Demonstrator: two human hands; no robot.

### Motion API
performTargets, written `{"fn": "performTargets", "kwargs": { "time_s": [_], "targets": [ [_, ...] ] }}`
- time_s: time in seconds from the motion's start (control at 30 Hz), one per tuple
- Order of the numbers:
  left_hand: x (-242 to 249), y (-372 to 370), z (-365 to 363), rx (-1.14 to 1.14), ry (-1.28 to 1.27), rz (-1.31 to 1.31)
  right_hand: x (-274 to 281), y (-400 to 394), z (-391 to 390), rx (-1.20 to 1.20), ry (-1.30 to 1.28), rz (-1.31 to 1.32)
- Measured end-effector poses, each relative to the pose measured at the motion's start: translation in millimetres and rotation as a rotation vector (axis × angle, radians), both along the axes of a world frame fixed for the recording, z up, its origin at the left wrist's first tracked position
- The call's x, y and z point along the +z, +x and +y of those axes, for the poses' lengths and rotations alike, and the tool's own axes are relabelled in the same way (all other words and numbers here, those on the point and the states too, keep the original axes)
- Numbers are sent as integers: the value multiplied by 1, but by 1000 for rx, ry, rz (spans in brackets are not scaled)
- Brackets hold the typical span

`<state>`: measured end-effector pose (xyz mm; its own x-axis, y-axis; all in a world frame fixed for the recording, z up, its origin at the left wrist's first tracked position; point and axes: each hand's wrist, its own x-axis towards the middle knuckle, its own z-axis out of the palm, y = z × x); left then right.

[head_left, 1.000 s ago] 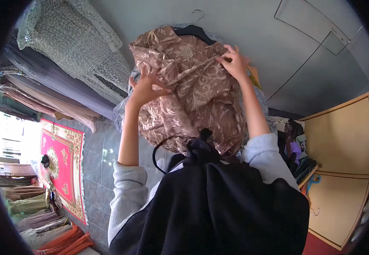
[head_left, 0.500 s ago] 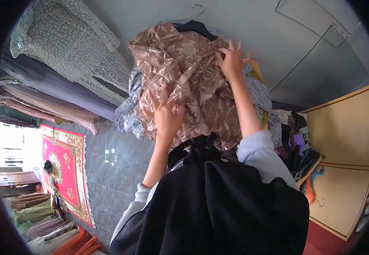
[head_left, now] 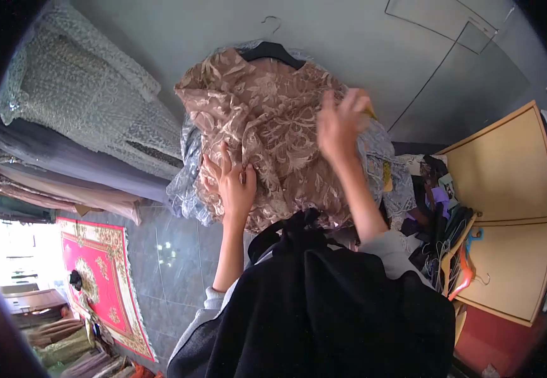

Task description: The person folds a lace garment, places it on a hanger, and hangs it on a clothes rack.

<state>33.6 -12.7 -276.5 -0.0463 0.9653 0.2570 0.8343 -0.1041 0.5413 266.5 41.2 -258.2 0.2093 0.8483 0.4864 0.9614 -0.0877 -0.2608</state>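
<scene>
A dusty-pink lace top [head_left: 289, 135] with leafy embroidery lies spread out before me, its neckline at the far end. A black hanger [head_left: 272, 51] with a metal hook shows through that neckline. My left hand [head_left: 236, 192] rests on the left part of the top, fingers apart over the lace. Over the top's right side is my right hand [head_left: 341, 126], smeared by motion. Light blue-grey lace [head_left: 187, 186] peeks out from beneath the pink top on both sides.
Long beaded and plain gowns [head_left: 91, 94] line the left. A red patterned rug [head_left: 100, 271] covers part of the grey tiled floor [head_left: 172, 258]. To the right are a wooden cabinet [head_left: 506, 164], an orange hanger [head_left: 467, 274] and a pile of dark cloths [head_left: 434, 208].
My right hand has come down from the shoulder area of the top and is now blurred. My left hand stays on the lace, slightly lower and further left. The camera view has shifted a little.
</scene>
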Motion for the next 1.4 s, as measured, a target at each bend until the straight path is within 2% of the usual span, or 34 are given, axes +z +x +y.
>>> {"fn": "performTargets", "kwargs": {
  "time_s": [0.03,0.07,0.13,0.17,0.23,0.27,0.3,0.43,0.5,0.57,0.6,0.63,0.67,0.73,0.77,0.8,0.83,0.9,0.93,0.97,1.0,1.03,1.07,1.17,1.2,1.27,1.3,1.33,1.37,1.4],
  "targets": [
    [-5,-1,2,-22,60,40,2,-31,-2,66,-115,298],
    [-3,0,3,-33,61,39,-18,-48,-30,543,127,247],
    [5,-2,1,-73,101,24,-49,-44,-27,690,98,-238],
    [5,-3,0,-89,120,13,-58,-26,-14,310,-286,-52],
    [12,-5,-3,-166,29,42,-58,6,-12,-85,-103,147],
    [11,-4,-4,-199,20,12,-53,21,-22,-156,-21,179],
    [9,-2,-6,-208,15,5,-36,19,-35,-164,-25,173],
    [8,5,-13,-455,-4,5,-14,-31,-97,180,-108,188],
    [0,6,-14,-542,-13,85,-32,-61,-117,279,-70,310],
    [0,2,-18,-553,-36,126,-49,-64,-128,237,-108,508],
    [1,0,-23,-493,35,101,-59,-58,-129,243,-20,550],
    [3,-4,-27,-434,108,80,-57,-49,-130,276,-66,565],
    [-8,-9,-27,-264,94,189,-55,-37,-132,306,-109,578],
    [-32,-26,-17,-62,287,43,-51,-11,-132,368,-102,735],
    [-39,-30,-14,91,214,82,-39,0,-133,374,-118,861],
    [-42,-31,-12,162,137,106,-48,22,-133,374,-57,814],
    [-44,-33,-9,235,61,132,-32,34,-138,331,-11,899],
    [-46,-39,-8,218,-1,160,-28,69,-149,154,61,935],
    [-45,-39,-8,186,8,166,-20,82,-155,110,99,1038],
    [-56,-43,-4,184,113,167,-27,102,-158,29,115,1061],
    [-53,-48,-4,174,107,189,-19,113,-164,31,148,1149],
    [-50,-52,-5,165,100,208,-25,133,-166,-12,164,1122],
    [-56,-65,-4,184,230,242,-35,158,-164,-55,173,992],
    [-40,-113,-3,353,272,99,-63,218,-158,-202,216,717],
    [-48,-140,2,397,351,176,-69,231,-155,-251,214,647],
    [-30,-166,2,516,210,182,-73,246,-153,-406,136,526],
    [-27,-176,2,565,171,189,-79,251,-152,-406,138,530],
    [-24,-190,4,614,131,195,-90,254,-149,-474,164,411],
    [-36,-215,11,584,63,216,-97,255,-146,-540,189,289],
    [-44,-217,10,636,92,239,-94,243,-149,-556,195,329]
  ]
}}
